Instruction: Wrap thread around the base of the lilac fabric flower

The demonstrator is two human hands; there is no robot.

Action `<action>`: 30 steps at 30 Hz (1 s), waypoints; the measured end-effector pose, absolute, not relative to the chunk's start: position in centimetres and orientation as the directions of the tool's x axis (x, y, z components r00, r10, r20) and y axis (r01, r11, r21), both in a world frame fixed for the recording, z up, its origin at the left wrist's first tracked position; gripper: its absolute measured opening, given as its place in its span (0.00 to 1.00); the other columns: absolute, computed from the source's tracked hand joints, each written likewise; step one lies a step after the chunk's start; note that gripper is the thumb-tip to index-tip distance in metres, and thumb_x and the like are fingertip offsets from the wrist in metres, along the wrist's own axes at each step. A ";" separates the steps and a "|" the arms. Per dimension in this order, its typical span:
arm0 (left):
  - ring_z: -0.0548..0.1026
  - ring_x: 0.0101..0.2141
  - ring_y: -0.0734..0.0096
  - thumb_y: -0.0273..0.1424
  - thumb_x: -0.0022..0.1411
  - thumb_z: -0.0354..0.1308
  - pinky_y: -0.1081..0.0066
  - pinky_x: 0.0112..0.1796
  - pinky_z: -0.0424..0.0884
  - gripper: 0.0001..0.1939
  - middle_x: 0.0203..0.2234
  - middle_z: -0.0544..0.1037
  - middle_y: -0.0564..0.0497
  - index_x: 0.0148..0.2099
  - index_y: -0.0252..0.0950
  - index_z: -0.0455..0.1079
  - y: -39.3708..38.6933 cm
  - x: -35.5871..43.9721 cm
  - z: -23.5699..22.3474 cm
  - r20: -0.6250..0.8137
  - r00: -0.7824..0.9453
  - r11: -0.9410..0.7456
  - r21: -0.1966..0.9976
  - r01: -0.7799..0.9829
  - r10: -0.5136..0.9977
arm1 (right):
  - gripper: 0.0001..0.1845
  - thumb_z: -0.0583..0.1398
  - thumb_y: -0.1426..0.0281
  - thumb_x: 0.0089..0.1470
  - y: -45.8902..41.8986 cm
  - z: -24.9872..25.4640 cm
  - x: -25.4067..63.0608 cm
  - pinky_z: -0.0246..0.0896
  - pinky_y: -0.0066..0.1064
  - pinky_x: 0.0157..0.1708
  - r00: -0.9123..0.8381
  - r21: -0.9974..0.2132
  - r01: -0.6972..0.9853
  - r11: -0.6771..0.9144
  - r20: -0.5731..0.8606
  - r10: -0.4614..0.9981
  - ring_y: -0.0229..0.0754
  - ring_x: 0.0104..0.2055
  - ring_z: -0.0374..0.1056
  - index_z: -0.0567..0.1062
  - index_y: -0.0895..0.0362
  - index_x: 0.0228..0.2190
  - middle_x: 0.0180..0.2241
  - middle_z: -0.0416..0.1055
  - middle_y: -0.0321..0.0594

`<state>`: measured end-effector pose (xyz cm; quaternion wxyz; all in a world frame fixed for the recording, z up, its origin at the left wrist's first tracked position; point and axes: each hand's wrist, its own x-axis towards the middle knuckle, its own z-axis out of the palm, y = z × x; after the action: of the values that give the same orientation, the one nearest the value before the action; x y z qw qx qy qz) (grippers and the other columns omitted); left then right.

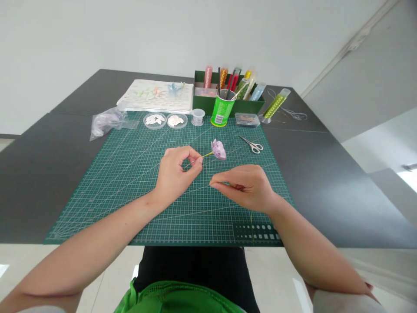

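A pale purple artificial flower (218,150) on a thin yellow-green stem (207,154) points to the right above the green cutting mat (130,174). My left hand (179,171) pinches the stem between thumb and forefinger; a thin wire end shows inside the curl of its fingers. Lower and to the right, my right hand (244,186) is closed in a pinch, its fingertips apart from the flower. What it holds, if anything, is too small to make out. Below that hand a fine greenish strand (252,228) runs down across the mat's front edge.
White-handled scissors (256,147) lie at the mat's right. Along the back are a plastic bag (106,121), two dishes of white pieces (154,120) (176,120), a small spool (198,116), a green can (222,108), a clear box (247,119), a green bin (205,104) and a white board (130,98).
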<state>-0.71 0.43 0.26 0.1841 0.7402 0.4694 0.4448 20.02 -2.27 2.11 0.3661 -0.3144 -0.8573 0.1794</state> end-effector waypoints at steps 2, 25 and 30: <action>0.74 0.28 0.70 0.28 0.63 0.58 0.63 0.43 0.65 0.08 0.23 0.77 0.57 0.29 0.39 0.70 0.5 -0.6 -0.2 0.460 0.276 -0.532 0.648 0.546 0.844 | 0.10 0.62 0.67 0.63 -2.3 2.4 20.2 0.53 0.25 0.21 -0.514 -0.500 0.436 0.748 0.544 0.663 0.31 0.17 0.58 0.84 0.53 0.33 0.16 0.67 0.30; 0.76 0.29 0.76 0.26 0.65 0.60 0.69 0.45 0.68 0.09 0.25 0.77 0.59 0.30 0.36 0.72 -0.5 0.2 0.0 0.293 0.648 -0.567 0.782 0.261 0.703 | 0.10 0.64 0.66 0.58 1.0 0.8 21.7 0.41 0.28 0.19 -0.208 -0.644 0.543 0.539 0.519 0.829 0.30 0.18 0.44 0.83 0.57 0.29 0.14 0.51 0.26; 0.76 0.29 0.76 0.25 0.64 0.61 0.71 0.41 0.70 0.07 0.26 0.78 0.58 0.31 0.37 0.73 -0.7 0.2 0.2 0.263 0.633 -0.498 0.837 0.226 0.728 | 0.10 0.64 0.66 0.58 1.3 0.6 21.8 0.41 0.28 0.20 -0.209 -0.668 0.546 0.506 0.477 0.854 0.31 0.18 0.44 0.83 0.57 0.29 0.14 0.49 0.25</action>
<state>0.25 -0.72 0.24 0.4043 0.8080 0.2954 0.3104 21.83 1.29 0.58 0.4259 -0.4630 -0.7561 0.1807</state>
